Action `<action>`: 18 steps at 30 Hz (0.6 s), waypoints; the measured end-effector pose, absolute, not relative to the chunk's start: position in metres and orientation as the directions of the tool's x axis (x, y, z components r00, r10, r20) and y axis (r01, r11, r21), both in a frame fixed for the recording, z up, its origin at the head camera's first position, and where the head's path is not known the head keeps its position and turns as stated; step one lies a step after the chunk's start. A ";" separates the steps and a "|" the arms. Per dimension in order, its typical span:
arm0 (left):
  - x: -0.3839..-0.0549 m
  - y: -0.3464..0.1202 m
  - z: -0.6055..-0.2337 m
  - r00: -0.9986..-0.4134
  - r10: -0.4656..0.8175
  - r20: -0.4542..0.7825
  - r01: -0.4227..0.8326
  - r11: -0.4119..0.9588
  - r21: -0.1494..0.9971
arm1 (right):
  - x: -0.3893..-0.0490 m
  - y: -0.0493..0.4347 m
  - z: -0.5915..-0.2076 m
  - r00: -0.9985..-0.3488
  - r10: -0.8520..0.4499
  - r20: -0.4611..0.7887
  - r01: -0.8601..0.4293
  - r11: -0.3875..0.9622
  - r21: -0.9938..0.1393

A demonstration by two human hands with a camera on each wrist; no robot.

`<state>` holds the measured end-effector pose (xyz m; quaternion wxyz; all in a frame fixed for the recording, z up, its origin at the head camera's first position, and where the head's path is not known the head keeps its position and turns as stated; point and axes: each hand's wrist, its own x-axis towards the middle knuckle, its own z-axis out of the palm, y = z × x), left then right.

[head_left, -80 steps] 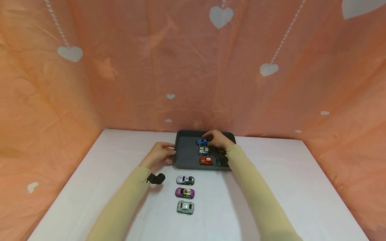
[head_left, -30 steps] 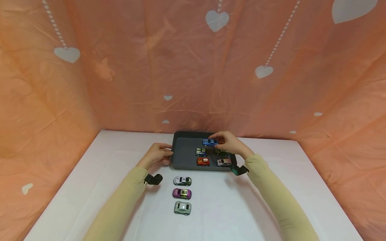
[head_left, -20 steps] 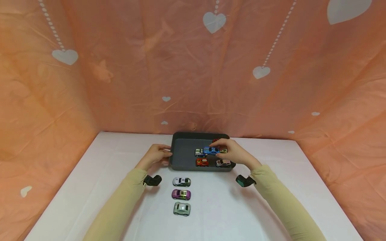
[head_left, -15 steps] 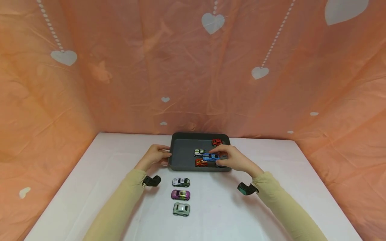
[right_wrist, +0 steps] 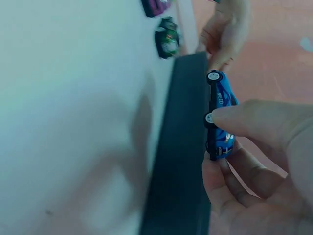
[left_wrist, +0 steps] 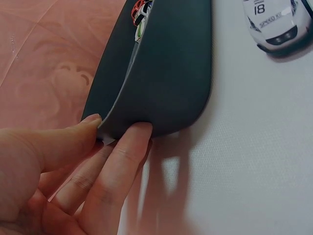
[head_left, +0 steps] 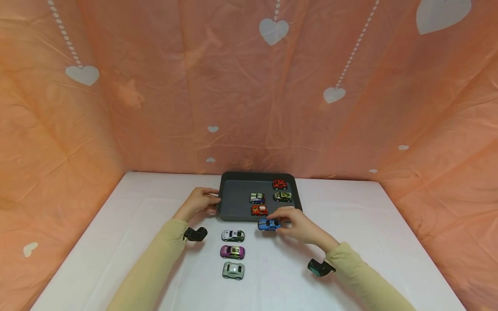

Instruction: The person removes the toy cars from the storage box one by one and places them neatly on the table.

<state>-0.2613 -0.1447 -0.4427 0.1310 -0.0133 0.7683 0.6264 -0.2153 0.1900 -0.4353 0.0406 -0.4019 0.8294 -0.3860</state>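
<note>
My right hand (head_left: 297, 225) pinches a blue toy car (head_left: 269, 224) between thumb and fingers, just in front of the dark grey tray (head_left: 237, 218). In the right wrist view the blue car's wheels and side face the camera, with the thumb on a wheel. At the tray's left end, my left hand (head_left: 199, 202) grips the wall, its thumb at the rim and fingertips against the outside. Inside the tray stand a red car (head_left: 279, 184), a camouflage car (head_left: 282, 197), a white-green-blue car (head_left: 257, 198) and an orange-red car (head_left: 259, 210). The right hand partly hides another car.
Three toy cars line up on the white table (head_left: 186, 276) before the tray: a white one (head_left: 233, 235), a purple one (head_left: 232, 252) and a pale grey-green one (head_left: 233, 270). An orange curtain (head_left: 175, 86) with hearts surrounds the table's back and sides.
The right hand has lifted the blue car from the back of the tray and brought it toward me, past the front rim. The left hand keeps its grip on the tray.
</note>
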 end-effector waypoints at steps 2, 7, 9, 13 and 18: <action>-0.261 -0.144 -0.443 -0.965 0.143 -0.221 -0.190 0.202 0.961 | -0.213 0.189 -0.441 -0.661 -0.705 0.255 -0.656 0.378 -0.653; -0.259 -0.145 -0.445 -0.962 0.134 -0.239 -0.215 0.172 0.961 | -0.207 0.185 -0.454 -0.657 -0.715 0.239 -0.653 0.382 -0.654; -0.258 -0.145 -0.446 -0.962 0.135 -0.238 -0.212 0.176 0.961 | -0.206 0.184 -0.459 -0.661 -0.716 0.225 -0.645 0.389 -0.657; -0.257 -0.145 -0.447 -0.964 0.142 -0.223 -0.194 0.195 0.962 | -0.205 0.183 -0.465 -0.663 -0.717 0.216 -0.641 0.394 -0.659; -0.262 -0.143 -0.445 -0.968 0.133 -0.215 -0.186 0.200 0.962 | -0.206 0.186 -0.467 -0.684 -0.698 0.213 -0.630 0.418 -0.654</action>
